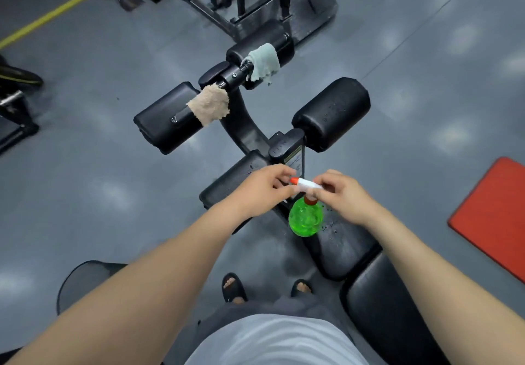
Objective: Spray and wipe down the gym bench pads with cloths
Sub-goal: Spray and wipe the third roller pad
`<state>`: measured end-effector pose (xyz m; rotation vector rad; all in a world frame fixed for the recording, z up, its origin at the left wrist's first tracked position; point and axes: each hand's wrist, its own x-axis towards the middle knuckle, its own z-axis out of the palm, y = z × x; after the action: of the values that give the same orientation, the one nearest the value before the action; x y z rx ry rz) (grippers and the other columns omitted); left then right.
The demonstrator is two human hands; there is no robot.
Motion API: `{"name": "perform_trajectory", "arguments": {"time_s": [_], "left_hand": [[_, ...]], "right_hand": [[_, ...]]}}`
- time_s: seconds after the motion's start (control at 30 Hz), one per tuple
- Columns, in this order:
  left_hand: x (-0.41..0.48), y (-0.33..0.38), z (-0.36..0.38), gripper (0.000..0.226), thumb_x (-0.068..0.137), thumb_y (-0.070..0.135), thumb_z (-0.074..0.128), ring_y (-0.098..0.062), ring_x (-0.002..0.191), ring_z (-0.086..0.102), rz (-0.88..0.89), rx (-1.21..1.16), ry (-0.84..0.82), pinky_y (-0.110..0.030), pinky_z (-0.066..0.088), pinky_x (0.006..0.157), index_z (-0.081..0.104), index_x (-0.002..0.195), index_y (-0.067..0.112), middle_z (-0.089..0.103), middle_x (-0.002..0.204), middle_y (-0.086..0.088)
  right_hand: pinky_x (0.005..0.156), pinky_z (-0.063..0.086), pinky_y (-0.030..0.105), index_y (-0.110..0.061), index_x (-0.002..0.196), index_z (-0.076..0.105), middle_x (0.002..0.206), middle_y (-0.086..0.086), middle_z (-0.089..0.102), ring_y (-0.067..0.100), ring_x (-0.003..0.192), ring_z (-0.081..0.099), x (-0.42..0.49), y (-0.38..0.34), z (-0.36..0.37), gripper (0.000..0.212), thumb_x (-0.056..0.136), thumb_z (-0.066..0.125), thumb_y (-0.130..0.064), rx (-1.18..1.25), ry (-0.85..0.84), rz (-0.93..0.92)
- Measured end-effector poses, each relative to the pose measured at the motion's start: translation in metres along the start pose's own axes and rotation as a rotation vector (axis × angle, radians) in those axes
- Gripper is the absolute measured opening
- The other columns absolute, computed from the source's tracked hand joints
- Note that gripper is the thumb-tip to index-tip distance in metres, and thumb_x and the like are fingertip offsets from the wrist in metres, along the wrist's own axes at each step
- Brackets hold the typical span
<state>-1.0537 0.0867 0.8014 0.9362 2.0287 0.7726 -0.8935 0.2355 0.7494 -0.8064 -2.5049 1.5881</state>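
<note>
Both forearms reach forward and meet at one spray bottle (306, 218). The left hand (267, 185) pinches its orange nozzle tip. The right hand (343, 194) has its fingers curled round the back of the white sprayer head. The green bottle is upright, just over the bench pad (341, 239), which is wet with droplets.

Cloths: two. The tan cloth (210, 106) is draped on the near left roller (164, 120). The pale green cloth (262, 62) is draped on a farther roller (261, 42). One red mat (494, 217) lies on the floor to the right.
</note>
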Motion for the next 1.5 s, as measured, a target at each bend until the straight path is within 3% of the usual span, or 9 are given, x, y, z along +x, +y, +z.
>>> {"name": "perform_trajectory", "arguments": {"time_s": [0.17, 0.4, 0.63, 0.77, 0.93, 1.03, 1.23, 1.33, 1.5], "left_hand": [[-0.011, 0.004, -0.004, 0.007, 0.093, 0.012, 0.07, -0.006, 0.069, 0.068, 0.128, -0.006, 0.053, -0.014, 0.049, 0.068, 0.074, 0.094, 0.018, 0.072, 0.074, 0.011], [-0.014, 0.011, -0.021, 0.009, 0.095, 0.009, 0.065, -0.001, 0.07, 0.06, 0.231, 0.101, 0.182, -0.014, 0.044, 0.07, 0.073, 0.095, 0.014, 0.067, 0.079, 0.007], [-0.005, 0.01, -0.047, 0.014, 0.097, 0.011, 0.068, -0.012, 0.075, 0.071, 0.044, -0.24, 0.211, -0.022, 0.058, 0.077, 0.069, 0.106, 0.021, 0.074, 0.091, -0.004], [-0.001, -0.007, -0.054, 0.016, 0.099, 0.023, 0.062, -0.01, 0.088, 0.064, -0.119, -0.07, 0.325, -0.02, 0.052, 0.078, 0.066, 0.114, 0.023, 0.067, 0.101, 0.005], [-0.028, -0.048, -0.06, 0.019, 0.099, 0.018, 0.054, -0.015, 0.089, 0.059, -0.328, 0.068, 0.352, -0.023, 0.042, 0.078, 0.066, 0.112, 0.013, 0.063, 0.094, 0.004], [-0.043, -0.08, -0.058, 0.025, 0.098, 0.018, 0.054, -0.022, 0.098, 0.06, -0.401, 0.165, 0.323, -0.025, 0.043, 0.084, 0.065, 0.12, 0.012, 0.065, 0.114, -0.007], [-0.055, -0.108, -0.044, 0.05, 0.103, 0.034, 0.052, -0.028, 0.133, 0.047, -0.376, 0.214, 0.26, -0.034, 0.037, 0.111, 0.046, 0.148, 0.014, 0.045, 0.146, -0.01], [-0.052, -0.115, -0.049, 0.053, 0.106, 0.037, 0.046, -0.027, 0.14, 0.042, -0.364, 0.194, 0.23, -0.034, 0.033, 0.115, 0.039, 0.153, 0.014, 0.04, 0.155, -0.009], [-0.038, -0.138, -0.063, 0.055, 0.107, 0.039, 0.04, -0.027, 0.146, 0.035, -0.353, 0.187, 0.149, -0.035, 0.029, 0.117, 0.035, 0.157, 0.016, 0.036, 0.161, -0.007]], "right_hand": [[0.077, 0.038, 0.012, -0.019, 0.086, 0.074, 0.092, -0.003, 0.053, -0.002, 0.079, 0.053, -0.009, -0.018, 0.0, 0.004, 0.087, 0.078, -0.018, 0.097, -0.047, -0.017], [0.102, 0.048, 0.028, -0.039, 0.122, 0.066, 0.121, -0.017, 0.068, 0.0, 0.115, 0.062, -0.003, -0.009, 0.019, 0.043, 0.082, 0.078, -0.047, 0.266, -0.229, 0.082], [0.106, 0.048, 0.037, -0.049, 0.106, 0.068, 0.113, -0.027, 0.068, -0.005, 0.111, 0.062, 0.0, -0.031, 0.029, 0.014, 0.092, 0.068, -0.049, 0.234, -0.106, 0.027], [0.107, 0.037, 0.016, -0.062, 0.13, 0.05, 0.123, -0.044, 0.056, -0.02, 0.117, 0.049, -0.002, -0.04, 0.033, 0.04, 0.098, 0.063, -0.041, 0.202, -0.026, -0.007], [0.115, 0.033, 0.03, -0.051, 0.15, 0.036, 0.132, -0.014, 0.049, 0.001, 0.123, 0.05, 0.003, -0.033, 0.053, 0.058, 0.099, 0.062, -0.036, 0.209, 0.029, 0.113], [0.111, 0.036, 0.027, -0.049, 0.151, 0.038, 0.126, -0.021, 0.051, 0.002, 0.121, 0.051, -0.001, -0.04, 0.06, 0.064, 0.097, 0.064, -0.027, 0.26, -0.002, 0.149], [0.073, 0.048, 0.014, -0.033, 0.126, 0.062, 0.128, 0.003, 0.061, 0.017, 0.099, 0.066, 0.002, -0.047, 0.073, 0.033, 0.093, 0.065, -0.03, 0.264, -0.006, 0.291], [0.084, 0.051, 0.031, -0.019, 0.13, 0.061, 0.116, 0.003, 0.067, 0.023, 0.098, 0.065, 0.003, -0.051, 0.079, 0.038, 0.092, 0.06, -0.021, 0.224, 0.041, 0.336], [0.097, 0.049, 0.038, -0.026, 0.126, 0.065, 0.109, 0.004, 0.071, 0.024, 0.099, 0.066, 0.002, -0.065, 0.087, 0.041, 0.086, 0.057, -0.028, 0.146, 0.037, 0.416]]}}
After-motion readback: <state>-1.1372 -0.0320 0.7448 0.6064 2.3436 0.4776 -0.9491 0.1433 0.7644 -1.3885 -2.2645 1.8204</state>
